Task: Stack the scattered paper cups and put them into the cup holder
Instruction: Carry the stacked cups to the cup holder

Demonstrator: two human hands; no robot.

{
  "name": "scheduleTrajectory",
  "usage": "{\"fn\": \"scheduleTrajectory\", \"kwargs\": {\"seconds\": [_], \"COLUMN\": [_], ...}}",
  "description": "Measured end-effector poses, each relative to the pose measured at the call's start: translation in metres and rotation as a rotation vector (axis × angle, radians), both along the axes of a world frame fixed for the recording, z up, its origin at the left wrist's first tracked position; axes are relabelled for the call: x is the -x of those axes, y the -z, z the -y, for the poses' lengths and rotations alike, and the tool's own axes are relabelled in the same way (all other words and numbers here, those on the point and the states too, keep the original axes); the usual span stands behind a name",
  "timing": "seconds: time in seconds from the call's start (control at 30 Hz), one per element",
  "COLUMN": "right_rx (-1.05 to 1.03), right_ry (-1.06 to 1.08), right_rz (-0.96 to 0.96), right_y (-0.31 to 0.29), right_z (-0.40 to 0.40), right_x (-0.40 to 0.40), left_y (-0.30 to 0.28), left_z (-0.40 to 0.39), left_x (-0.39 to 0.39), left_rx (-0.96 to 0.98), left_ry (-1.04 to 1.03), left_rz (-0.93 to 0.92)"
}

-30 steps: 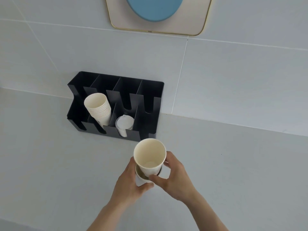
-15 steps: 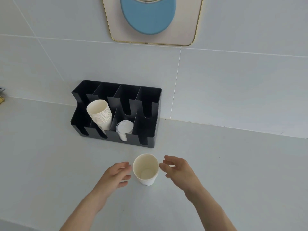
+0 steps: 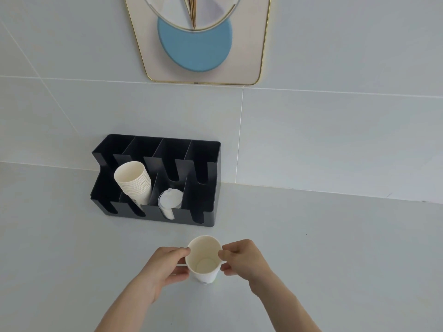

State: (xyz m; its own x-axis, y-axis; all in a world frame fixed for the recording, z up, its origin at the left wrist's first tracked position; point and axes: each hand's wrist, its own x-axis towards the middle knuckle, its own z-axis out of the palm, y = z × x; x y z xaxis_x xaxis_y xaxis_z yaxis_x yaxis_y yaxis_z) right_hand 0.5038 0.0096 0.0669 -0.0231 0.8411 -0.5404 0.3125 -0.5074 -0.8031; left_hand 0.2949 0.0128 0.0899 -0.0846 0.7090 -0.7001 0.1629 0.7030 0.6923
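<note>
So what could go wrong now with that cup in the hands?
1. Both hands, left hand and right hand, pinch the paper cup near its thin rim, so a hard squeeze could dent it.
2. The stack of cups already leans in the black cup holder. Pushing this cup on at an angle might jam it or nudge the stack.
3. The lids sit in the next slot, so a hand could bump them.
</note>
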Motion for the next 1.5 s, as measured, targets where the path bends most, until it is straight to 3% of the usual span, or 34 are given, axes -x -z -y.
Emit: {"fn": "scheduleTrajectory", "kwargs": {"seconds": [0.3,1.0,1.23,1.5], "right_rx": [-0.034,-0.317,-0.321,-0.241], "right_ry": [0.035,0.092,0.115,0.153], "right_rz": [0.056,-0.031,-0.043,-0.001], "right_y": [-0.034,-0.220,-0.230,-0.189], "right_z": [-0.015,-0.160,-0.201,-0.224], "right_x": [0.003,0.147,0.198,0.229], "left_y": [-0.019,-0.184,-0.197,-0.149], "left_z": [-0.024,-0.183,-0.220,-0.247], "left_x": [0.009,0.158,0.208,0.236], "left_rx": [-0.036,-0.428,-0.445,-0.376], "left_ry": [0.057,0.080,0.058,0.074], "left_rz": [0.066,0.127,0.148,0.178]}}
